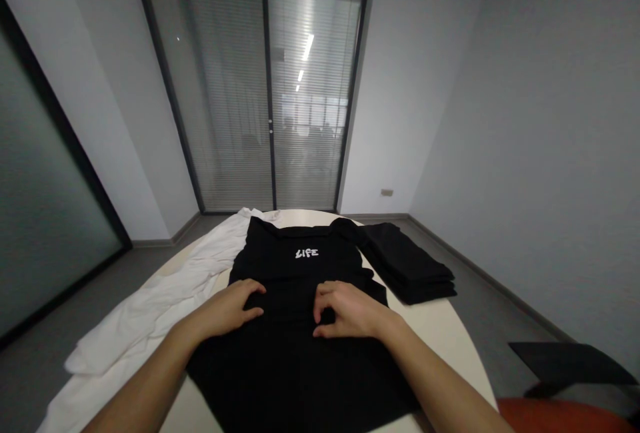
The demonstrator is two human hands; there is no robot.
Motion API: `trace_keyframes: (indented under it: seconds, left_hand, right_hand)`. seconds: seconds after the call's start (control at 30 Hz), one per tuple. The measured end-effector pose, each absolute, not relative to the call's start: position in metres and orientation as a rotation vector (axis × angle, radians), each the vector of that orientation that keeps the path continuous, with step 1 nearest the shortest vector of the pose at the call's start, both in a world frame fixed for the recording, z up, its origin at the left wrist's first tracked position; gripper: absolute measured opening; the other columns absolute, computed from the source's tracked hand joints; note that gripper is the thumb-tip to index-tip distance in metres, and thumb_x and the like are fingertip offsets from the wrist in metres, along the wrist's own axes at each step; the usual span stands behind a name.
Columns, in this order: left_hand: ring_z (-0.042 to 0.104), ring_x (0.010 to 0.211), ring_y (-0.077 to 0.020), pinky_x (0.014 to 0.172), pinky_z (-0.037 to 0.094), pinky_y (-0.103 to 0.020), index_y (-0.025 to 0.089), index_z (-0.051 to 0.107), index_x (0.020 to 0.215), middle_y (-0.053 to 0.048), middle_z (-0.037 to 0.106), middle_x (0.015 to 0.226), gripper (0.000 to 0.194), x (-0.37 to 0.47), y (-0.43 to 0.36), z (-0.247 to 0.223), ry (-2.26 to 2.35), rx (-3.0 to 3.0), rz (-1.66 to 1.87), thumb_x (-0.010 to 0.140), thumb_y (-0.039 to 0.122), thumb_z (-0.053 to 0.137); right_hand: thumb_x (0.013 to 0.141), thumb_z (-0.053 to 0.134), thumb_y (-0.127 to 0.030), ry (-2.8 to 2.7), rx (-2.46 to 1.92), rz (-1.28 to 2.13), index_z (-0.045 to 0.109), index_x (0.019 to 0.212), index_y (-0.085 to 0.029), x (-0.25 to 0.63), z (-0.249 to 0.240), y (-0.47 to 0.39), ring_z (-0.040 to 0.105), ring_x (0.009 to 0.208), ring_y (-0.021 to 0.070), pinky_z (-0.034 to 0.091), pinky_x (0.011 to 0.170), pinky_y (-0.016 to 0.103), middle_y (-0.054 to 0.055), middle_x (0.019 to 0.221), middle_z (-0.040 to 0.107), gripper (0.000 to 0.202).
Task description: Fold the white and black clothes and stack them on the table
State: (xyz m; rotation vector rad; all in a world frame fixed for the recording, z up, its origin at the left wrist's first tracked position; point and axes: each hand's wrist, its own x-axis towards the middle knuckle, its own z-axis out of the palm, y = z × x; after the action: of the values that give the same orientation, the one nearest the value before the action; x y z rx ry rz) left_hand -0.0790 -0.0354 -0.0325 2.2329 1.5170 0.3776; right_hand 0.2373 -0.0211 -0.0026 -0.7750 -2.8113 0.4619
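A black T-shirt [300, 373] with white lettering lies spread over the table, its collar end away from me. My left hand [233, 306] rests on the shirt's left side, thumb and fingers apart. On the right side, my right hand [345, 310] touches the cloth with its fingers curled and a gap between thumb and fingers. Small wrinkles run across the fabric between the two hands. I see no cloth clearly gripped in either hand.
Crumpled white cloth [150, 306] lies along the left edge of the pale round table [450, 340]. A stack of folded black garments [407, 260] sits at the right. A chair with an orange seat [560, 416] stands at the lower right. Glass panels with blinds [220, 100] are behind.
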Motion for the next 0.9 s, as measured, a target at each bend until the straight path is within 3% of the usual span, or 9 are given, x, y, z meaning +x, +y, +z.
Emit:
trace_keyframes:
  seconds: [0.17, 0.33, 0.43, 0.57, 0.7, 0.8, 0.9]
  left_hand:
    - [0.049, 0.135, -0.0271, 0.115, 0.034, -0.04, 0.024, 0.061, 0.126, -0.009, 0.051, 0.148, 0.048, -0.083, -0.037, -0.036, 1.481, 2.195, 0.313, 0.081, 0.038, 0.064]
    - [0.052, 0.131, -0.0267, 0.114, 0.035, -0.039, 0.024, 0.063, 0.121, -0.007, 0.058, 0.142, 0.042, -0.083, -0.036, -0.032, 1.45, 2.146, 0.367, 0.084, 0.044, 0.06]
    - [0.055, 0.128, -0.0267, 0.114, 0.035, -0.039, 0.024, 0.065, 0.12, -0.006, 0.064, 0.135, 0.047, -0.078, -0.038, -0.022, 1.448, 2.068, 0.389, 0.092, 0.056, 0.046]
    - [0.054, 0.129, -0.027, 0.117, 0.029, -0.04, 0.023, 0.068, 0.117, -0.004, 0.065, 0.133, 0.062, -0.08, -0.04, -0.009, 1.461, 1.937, 0.467, 0.094, 0.066, 0.03]
    - [0.055, 0.126, -0.0277, 0.113, 0.035, -0.042, 0.021, 0.068, 0.117, -0.008, 0.066, 0.13, 0.071, -0.091, -0.035, -0.01, 1.429, 1.753, 0.555, 0.09, 0.074, 0.028]
    - [0.058, 0.121, -0.0284, 0.106, 0.043, -0.042, 0.019, 0.067, 0.118, -0.011, 0.066, 0.129, 0.077, -0.097, -0.03, -0.013, 1.428, 1.643, 0.609, 0.088, 0.078, 0.026]
    - [0.06, 0.118, -0.0277, 0.106, 0.042, -0.041, 0.021, 0.068, 0.115, -0.01, 0.068, 0.125, 0.068, -0.097, -0.027, -0.016, 1.47, 1.792, 0.614, 0.09, 0.073, 0.031]
  right_hand:
    - [0.081, 0.072, -0.052, -2.973, -0.601, 0.628, 0.076, 0.099, -0.025, 0.213, -0.004, -0.044, 0.061, 0.075, 0.0116, 0.043, 0.069, 0.021, -0.001, 0.086, 0.065, 0.032]
    - [0.085, 0.064, -0.059, -2.959, -0.531, 0.446, 0.071, 0.116, -0.026, 0.189, -0.008, -0.069, 0.061, 0.095, 0.0199, 0.046, 0.084, 0.032, 0.004, 0.105, 0.066, 0.045]
    - [0.088, 0.058, -0.063, -2.957, -0.44, 0.37, 0.064, 0.126, -0.025, 0.178, -0.014, -0.085, 0.059, 0.106, 0.024, 0.044, 0.092, 0.038, 0.006, 0.119, 0.064, 0.054]
    - [0.1, 0.047, -0.047, -2.99, -0.081, 0.274, 0.047, 0.142, -0.028, 0.167, -0.029, -0.101, 0.041, 0.137, 0.0258, 0.036, 0.108, 0.04, 0.004, 0.146, 0.051, 0.047]
    - [0.104, 0.037, -0.04, -2.996, 0.244, 0.112, 0.037, 0.147, -0.031, 0.155, -0.043, -0.107, 0.027, 0.147, 0.0238, 0.034, 0.112, 0.042, -0.004, 0.158, 0.036, 0.044]
    - [0.105, 0.036, -0.036, -2.957, 0.269, 0.023, 0.038, 0.146, -0.026, 0.15, -0.044, -0.108, 0.033, 0.143, 0.0206, 0.04, 0.107, 0.036, -0.005, 0.156, 0.04, 0.043]
    - [0.104, 0.039, -0.038, -2.936, 0.067, -0.018, 0.049, 0.137, -0.025, 0.15, -0.038, -0.11, 0.056, 0.117, 0.0162, 0.05, 0.084, 0.028, -0.002, 0.139, 0.058, 0.037]
